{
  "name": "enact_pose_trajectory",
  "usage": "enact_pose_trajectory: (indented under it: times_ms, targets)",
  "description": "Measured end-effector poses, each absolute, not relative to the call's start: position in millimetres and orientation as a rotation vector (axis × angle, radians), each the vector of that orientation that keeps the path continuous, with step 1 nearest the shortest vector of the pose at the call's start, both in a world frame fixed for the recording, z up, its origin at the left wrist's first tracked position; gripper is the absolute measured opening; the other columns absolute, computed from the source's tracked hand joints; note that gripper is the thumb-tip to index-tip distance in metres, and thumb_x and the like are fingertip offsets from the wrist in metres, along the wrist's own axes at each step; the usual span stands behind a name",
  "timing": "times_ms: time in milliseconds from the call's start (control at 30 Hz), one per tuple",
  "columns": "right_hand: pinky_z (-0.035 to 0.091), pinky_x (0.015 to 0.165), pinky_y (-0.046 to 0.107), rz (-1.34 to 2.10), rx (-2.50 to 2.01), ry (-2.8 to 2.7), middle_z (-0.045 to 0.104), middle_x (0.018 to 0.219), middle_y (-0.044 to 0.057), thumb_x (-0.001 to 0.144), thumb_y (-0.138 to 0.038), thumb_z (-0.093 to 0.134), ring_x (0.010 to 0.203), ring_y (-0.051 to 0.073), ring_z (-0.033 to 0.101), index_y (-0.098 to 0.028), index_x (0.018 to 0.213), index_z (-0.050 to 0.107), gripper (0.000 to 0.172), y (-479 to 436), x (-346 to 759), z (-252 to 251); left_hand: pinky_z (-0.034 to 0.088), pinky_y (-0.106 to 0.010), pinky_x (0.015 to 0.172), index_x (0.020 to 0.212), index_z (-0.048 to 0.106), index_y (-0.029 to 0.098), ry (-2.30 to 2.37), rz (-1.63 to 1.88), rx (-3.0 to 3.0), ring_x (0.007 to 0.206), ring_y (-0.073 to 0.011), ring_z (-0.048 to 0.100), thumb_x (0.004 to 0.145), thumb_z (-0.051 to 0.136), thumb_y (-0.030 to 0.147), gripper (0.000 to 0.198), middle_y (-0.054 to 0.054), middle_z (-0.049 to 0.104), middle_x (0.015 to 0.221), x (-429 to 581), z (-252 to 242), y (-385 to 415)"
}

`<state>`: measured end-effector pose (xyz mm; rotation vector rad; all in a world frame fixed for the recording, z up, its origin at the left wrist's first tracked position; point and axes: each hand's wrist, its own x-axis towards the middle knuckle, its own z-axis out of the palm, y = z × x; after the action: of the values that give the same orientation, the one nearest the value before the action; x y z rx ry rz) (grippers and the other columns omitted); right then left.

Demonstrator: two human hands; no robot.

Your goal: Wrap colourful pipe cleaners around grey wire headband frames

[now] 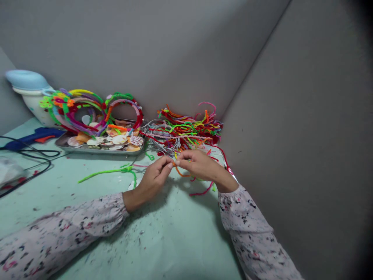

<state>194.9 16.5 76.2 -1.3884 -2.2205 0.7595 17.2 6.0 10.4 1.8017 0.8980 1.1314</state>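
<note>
Both sets of fingers are pinched closed on my feed: left hand (pixel 154 177) and right hand (pixel 201 165) meet tip to tip on an orange fuzzy stem (pixel 183 174), its loose end curving down below the right fingers. I read the two-sided pinch as control: a strand that thin and bendy would flop if held from one side. Can't tell which fingertips carry more of it; the contact is hidden. Left of the fingers, a green fuzzy stem (pixel 100 174) lies knotted at one end. Just beyond the fingertips, a tangled stem pile (pixel 192 128), likely there for easy reach. Farther out, left: metal tray (pixel 99 151) with shells (pixel 118 139), probably to contain small bits; fuzzy hoops (pixel 84 95) stand over it, apparently leaning. Farthest left: blue tool (pixel 29 139), lidded container (pixel 32 103) behind it.
</note>
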Motion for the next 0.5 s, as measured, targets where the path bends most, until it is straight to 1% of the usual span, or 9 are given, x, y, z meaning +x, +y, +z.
enact_pose_trajectory:
  times_ms: [33, 100, 167, 267, 400, 500]
  targets:
    - [0.036, 0.065, 0.024, 0.662, -1.378, -2.183, 0.062, 0.077, 0.000, 0.084, -0.030, 0.056, 0.071, 0.012, 0.052, -0.017, 0.080, 0.063, 0.015, 15.6, 194.7, 77.5, 0.038, -0.026, 0.074, 0.093, 0.057, 0.018, 0.900, 1.141, 1.791, 0.080, -0.0146, 0.048, 0.094, 0.043, 0.030, 0.018, 0.000, 0.053, 0.083, 17.0, 10.2, 6.3]
    - [0.039, 0.074, 0.025, 0.470, -1.351, -2.098, 0.065, 0.088, 0.002, 0.083, -0.029, 0.061, 0.082, 0.013, 0.055, -0.017, 0.086, 0.065, 0.013, 12.7, 195.3, 82.1, 0.038, -0.027, 0.075, 0.094, 0.057, 0.018, 0.915, 1.155, 1.760, 0.081, -0.0149, 0.049, 0.094, 0.043, 0.031, 0.019, 0.000, 0.054, 0.085, 16.6, 9.7, 7.0]
    - [0.039, 0.075, 0.026, 0.374, -1.340, -2.055, 0.066, 0.089, 0.002, 0.084, -0.030, 0.060, 0.083, 0.014, 0.057, -0.018, 0.085, 0.066, 0.014, 8.2, 197.1, 88.2, 0.038, -0.027, 0.073, 0.093, 0.057, 0.018, 0.939, 1.170, 1.725, 0.079, -0.0148, 0.049, 0.094, 0.044, 0.031, 0.019, 0.000, 0.054, 0.083, 16.4, 9.1, 8.0]
    - [0.040, 0.071, 0.025, 0.421, -1.331, -2.167, 0.068, 0.083, 0.001, 0.089, -0.030, 0.054, 0.078, 0.013, 0.058, -0.020, 0.083, 0.068, 0.018, 0.4, 199.0, 95.8, 0.038, -0.026, 0.072, 0.092, 0.057, 0.018, 0.967, 1.192, 1.693, 0.078, -0.0147, 0.049, 0.093, 0.045, 0.032, 0.018, 0.000, 0.054, 0.082, 16.4, 8.5, 9.9]
    - [0.040, 0.072, 0.026, 0.515, -1.383, -2.401, 0.070, 0.093, 0.003, 0.089, -0.031, 0.055, 0.082, 0.014, 0.060, -0.020, 0.092, 0.069, 0.018, -6.9, 197.5, 97.6, 0.039, -0.027, 0.071, 0.093, 0.057, 0.018, 0.984, 1.202, 1.692, 0.080, -0.0153, 0.051, 0.092, 0.045, 0.032, 0.019, -0.001, 0.058, 0.087, 16.3, 9.3, 10.3]
    - [0.039, 0.067, 0.025, 0.575, -1.468, -2.460, 0.069, 0.090, 0.004, 0.089, -0.034, 0.055, 0.076, 0.014, 0.058, -0.019, 0.097, 0.067, 0.020, -10.5, 198.1, 98.3, 0.040, -0.027, 0.072, 0.097, 0.058, 0.017, 1.009, 1.203, 1.694, 0.081, -0.0159, 0.053, 0.092, 0.045, 0.032, 0.020, -0.002, 0.060, 0.090, 16.3, 9.4, 10.3]
